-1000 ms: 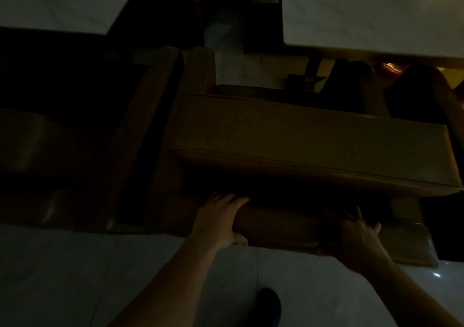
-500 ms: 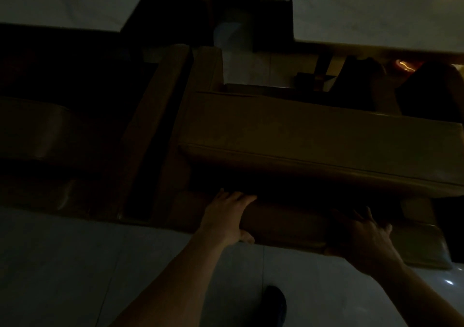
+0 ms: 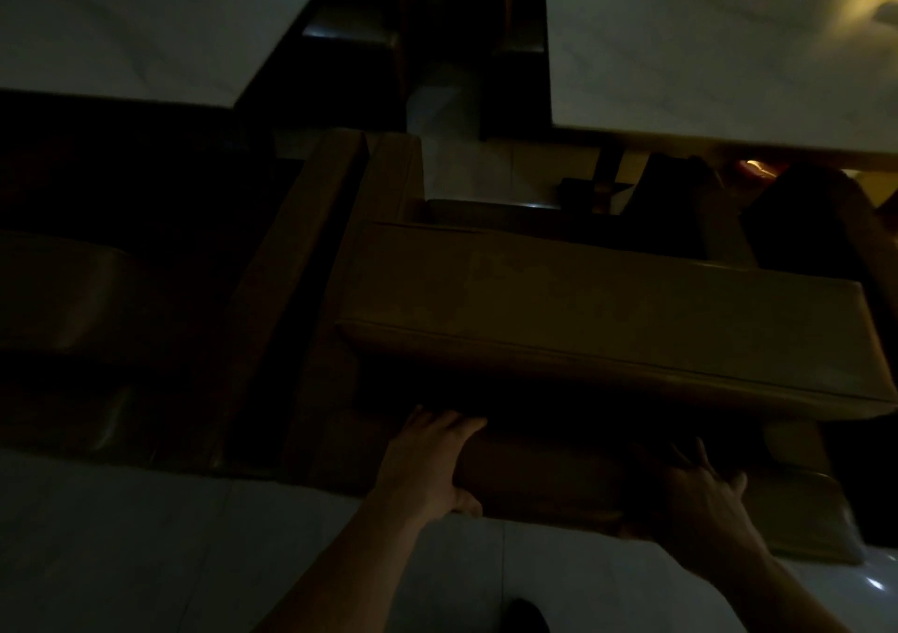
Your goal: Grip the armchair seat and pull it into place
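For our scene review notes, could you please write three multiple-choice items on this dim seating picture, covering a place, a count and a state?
1. Where is the left hand?
A. on a white tabletop
B. on the lower brown cushion's front edge
C. on the floor

2. How many white tabletops show?
A. one
B. two
C. four

3. How is the right hand?
A. hanging free
B. on the same cushion, grip too dark to judge
C. holding a cup

Answers: B, thumb under, fingers over the edge; B, one at the left, one at the right; B, it lies in shadow.
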Demonstrator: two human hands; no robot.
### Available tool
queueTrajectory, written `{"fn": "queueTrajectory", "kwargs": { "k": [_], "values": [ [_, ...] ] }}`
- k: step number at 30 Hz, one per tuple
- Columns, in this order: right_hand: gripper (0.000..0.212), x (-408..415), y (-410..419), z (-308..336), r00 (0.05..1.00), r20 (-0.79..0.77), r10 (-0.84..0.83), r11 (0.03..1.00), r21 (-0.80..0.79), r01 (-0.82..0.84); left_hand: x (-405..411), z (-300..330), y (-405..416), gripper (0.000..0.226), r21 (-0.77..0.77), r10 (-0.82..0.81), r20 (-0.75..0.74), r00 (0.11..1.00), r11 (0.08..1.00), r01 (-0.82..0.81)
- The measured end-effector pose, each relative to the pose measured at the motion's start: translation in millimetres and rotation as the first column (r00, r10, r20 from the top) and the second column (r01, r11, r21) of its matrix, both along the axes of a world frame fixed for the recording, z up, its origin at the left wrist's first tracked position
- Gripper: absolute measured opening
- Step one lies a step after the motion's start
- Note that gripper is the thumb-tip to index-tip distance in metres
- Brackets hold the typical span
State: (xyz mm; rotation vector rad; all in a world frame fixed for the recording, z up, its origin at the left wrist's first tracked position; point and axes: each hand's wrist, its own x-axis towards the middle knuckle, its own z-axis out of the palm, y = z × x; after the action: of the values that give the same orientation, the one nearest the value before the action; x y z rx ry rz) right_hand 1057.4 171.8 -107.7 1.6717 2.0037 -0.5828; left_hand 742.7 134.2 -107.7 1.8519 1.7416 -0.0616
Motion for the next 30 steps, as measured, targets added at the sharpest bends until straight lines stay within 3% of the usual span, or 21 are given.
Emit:
{"fn": "queueTrajectory", "kwargs": {
  "k": [12,23,25,30],
  "values": [
    [0.109,-5.6,-6.0,5.7,0.999,-0.035,-0.035,0.999,0.026,0.036,4.6,7.7,-0.3,0.104,-0.060,0.016,-0.031,0.999,0.998,-0.018],
    [0.111,4.1,-8.7,14.9,0.998,-0.036,0.048,0.998,-0.040,-0.049,35.3,29.8,-3.2,0.109,-0.164,0.014,-0.208,0.978,0.985,-0.049],
    [0.104,8.7,-2.1,24.7,0.996,-0.073,0.060,0.995,-0.077,-0.066,44.9,39.5,-4.1,0.103,-0.193,0.040,-0.197,0.980,0.978,-0.079],
    [0.063,34.1,7.0,68.3,0.980,-0.201,0.002,0.990,-0.140,-0.030,72.6,72.3,1.1,0.098,-0.265,0.046,-0.160,0.986,0.960,-0.088]
  ]
}}
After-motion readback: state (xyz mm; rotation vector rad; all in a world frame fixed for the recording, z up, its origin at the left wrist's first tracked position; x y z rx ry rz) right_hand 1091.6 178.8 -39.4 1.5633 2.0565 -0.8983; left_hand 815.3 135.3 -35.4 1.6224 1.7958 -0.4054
